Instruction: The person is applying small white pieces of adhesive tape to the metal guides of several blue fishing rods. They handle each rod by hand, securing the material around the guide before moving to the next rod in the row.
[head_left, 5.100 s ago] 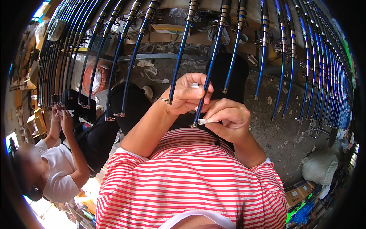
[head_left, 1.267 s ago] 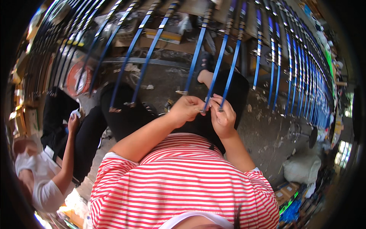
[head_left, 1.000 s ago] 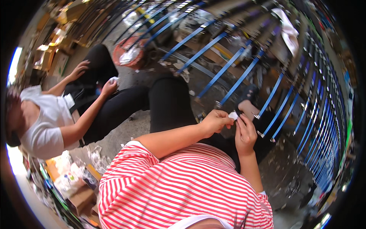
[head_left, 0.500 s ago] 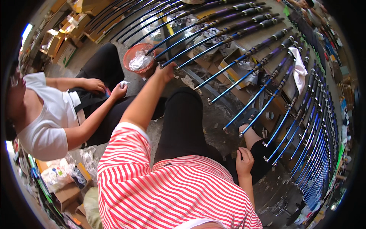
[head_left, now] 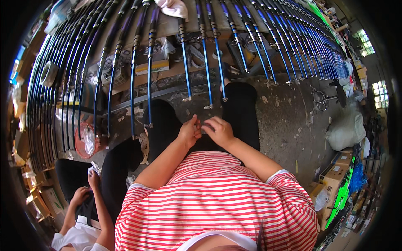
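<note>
Over my lap my two hands almost meet. My left hand [head_left: 190, 132] is closed, with the thumb along the top of the curled fingers. My right hand [head_left: 220, 131] bends toward it, its thumb and fingertips drawn together. Anything pinched in either hand is too small to make out. Just beyond them hang the ends of blue fishing rods [head_left: 207, 79], with small metal fittings at their tips. The rods lie side by side across a table [head_left: 171, 27], their dark grips farther back. Neither hand touches a rod.
At the left, a co-worker's hand [head_left: 94, 180] holds a white cloth or wrap, near a red basket [head_left: 78, 143] with white material inside. A pink-white cloth [head_left: 173, 8] lies over some rods. A pale sack [head_left: 345, 131] and cardboard boxes [head_left: 336, 173] stand at the right.
The view has swung to the right. My left hand has come back from the rod ends near the basket to my lap. My right hand has moved in from beside my knee to meet it.
</note>
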A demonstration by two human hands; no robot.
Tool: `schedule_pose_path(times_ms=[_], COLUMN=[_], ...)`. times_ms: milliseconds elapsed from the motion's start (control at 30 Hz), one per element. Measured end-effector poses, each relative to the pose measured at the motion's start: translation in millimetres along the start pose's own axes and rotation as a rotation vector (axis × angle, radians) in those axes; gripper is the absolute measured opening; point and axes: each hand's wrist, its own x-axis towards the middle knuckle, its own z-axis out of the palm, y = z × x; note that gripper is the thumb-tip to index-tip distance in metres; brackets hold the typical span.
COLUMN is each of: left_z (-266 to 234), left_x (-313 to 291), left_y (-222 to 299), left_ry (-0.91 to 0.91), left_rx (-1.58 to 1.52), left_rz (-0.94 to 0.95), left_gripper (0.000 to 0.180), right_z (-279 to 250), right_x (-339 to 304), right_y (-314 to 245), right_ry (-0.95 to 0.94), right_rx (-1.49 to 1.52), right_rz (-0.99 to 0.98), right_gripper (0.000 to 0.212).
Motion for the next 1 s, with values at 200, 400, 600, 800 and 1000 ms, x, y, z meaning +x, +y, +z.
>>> schedule_pose_path(times_ms=[200,400,600,800,1000], left_z=[-32,-50,-18,9,96], left_x=[45,90,94,148,113], left_y=[-15,-23,-16,-75,-95], left_ry=[0.139,0.141,0.132,-0.136,-0.048], left_rx=[-0.138,-0.192,-0.289,-0.355,-0.423], left_rz=[-0.125,-0.259,-0.224,-0.079,0.05], left_gripper=[0.043,0.043,0.032,0.038,0.035], right_z=[54,85,65,-33,-87], right_x=[-2,10,28,47,40], right_y=[41,93,124,139,146], right_ry=[-0.435,-0.505,-0.622,-0.69,-0.435], right_rx=[0.014,0.269,0.132,0.072,0.175], right_rz=[-0.077,-0.224,-0.407,-0.365,-0.305], right_gripper=[0.02,0.011,0.009,0.013,0.012])
